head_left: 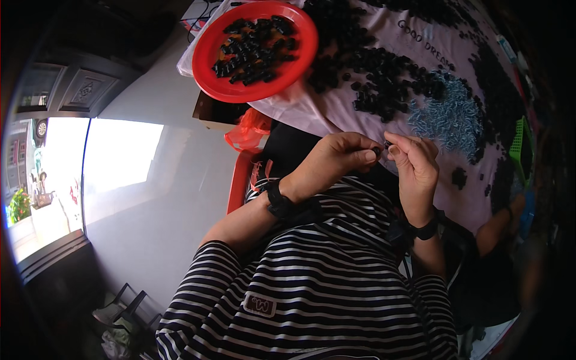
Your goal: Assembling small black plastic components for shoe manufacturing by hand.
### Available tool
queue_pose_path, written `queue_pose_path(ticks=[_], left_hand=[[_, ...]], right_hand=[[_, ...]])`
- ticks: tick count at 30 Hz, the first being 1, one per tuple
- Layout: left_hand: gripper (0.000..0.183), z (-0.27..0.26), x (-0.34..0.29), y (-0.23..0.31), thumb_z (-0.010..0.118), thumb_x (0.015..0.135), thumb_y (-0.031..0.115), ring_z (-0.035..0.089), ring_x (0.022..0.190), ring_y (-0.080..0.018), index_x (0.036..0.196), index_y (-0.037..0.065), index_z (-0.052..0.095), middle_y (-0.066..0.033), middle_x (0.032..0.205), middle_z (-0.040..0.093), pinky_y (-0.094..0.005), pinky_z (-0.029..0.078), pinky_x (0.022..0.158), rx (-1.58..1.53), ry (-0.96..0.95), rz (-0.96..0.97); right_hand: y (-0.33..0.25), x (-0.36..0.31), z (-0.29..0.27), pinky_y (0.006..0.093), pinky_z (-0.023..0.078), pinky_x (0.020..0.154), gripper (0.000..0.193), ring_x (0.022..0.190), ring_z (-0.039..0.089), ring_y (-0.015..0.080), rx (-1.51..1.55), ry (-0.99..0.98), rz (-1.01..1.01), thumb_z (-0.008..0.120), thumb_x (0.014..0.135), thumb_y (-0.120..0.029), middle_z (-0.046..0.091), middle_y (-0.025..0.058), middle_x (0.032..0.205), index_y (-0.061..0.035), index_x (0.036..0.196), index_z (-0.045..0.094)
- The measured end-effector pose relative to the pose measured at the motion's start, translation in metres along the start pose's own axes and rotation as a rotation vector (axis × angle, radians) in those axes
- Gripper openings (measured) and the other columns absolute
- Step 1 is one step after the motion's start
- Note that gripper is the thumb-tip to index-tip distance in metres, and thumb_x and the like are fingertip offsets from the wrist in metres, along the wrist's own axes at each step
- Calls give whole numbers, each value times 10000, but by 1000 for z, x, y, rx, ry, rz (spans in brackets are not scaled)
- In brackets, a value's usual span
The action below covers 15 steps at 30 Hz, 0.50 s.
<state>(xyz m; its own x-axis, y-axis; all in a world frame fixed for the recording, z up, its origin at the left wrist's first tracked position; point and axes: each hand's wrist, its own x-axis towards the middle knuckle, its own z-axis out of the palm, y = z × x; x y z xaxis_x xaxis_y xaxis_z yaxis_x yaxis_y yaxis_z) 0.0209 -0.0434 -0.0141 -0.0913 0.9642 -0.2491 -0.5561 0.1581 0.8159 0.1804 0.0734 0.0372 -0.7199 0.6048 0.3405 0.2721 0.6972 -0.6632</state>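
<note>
My left hand (339, 157) pinches a small black plastic part (377, 151) between thumb and forefinger, just above the near edge of the cloth. Close beside it, my right hand (415, 168) is closed in a pinch on another small dark piece (388, 144), mostly covered by the fingertips. Beyond the hands lies a heap of loose black plastic parts (381, 81) on the pale pink cloth (336, 114). To its right is a pile of blue-grey screw-like pieces (447, 117). A red round tray (207, 78) at the far left carries several longer black pieces.
A green plastic basket (521, 150) stands at the right edge. Another person's arm (495, 231) rests near the cloth's right side. Below the red tray are a cardboard box (207, 114) and a red plastic bag (249, 132). An open doorway (54, 174) lies to the left.
</note>
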Motion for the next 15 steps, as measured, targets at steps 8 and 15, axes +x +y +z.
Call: queue_pose_path(ticks=[8, 15], left_hand=[[281, 2, -2, 6, 716, 997, 166, 669, 921, -89, 1199, -25, 677, -26, 1034, 719, -251, 563, 849, 179, 40, 19], [300, 4, -4, 9, 739, 980, 170, 680, 899, -103, 1183, -43, 677, -54, 1035, 734, -255, 566, 843, 122, 66, -1]], right_hand=[[-2, -2, 3, 339, 382, 927, 235, 904, 563, 192, -101, -16, -95, 758, 882, -38, 663, -3, 922, -107, 1107, 766], [3, -5, 7, 356, 373, 943, 238, 922, 571, 184, -133, -10, -151, 748, 890, -48, 677, -8, 943, -119, 1117, 762]])
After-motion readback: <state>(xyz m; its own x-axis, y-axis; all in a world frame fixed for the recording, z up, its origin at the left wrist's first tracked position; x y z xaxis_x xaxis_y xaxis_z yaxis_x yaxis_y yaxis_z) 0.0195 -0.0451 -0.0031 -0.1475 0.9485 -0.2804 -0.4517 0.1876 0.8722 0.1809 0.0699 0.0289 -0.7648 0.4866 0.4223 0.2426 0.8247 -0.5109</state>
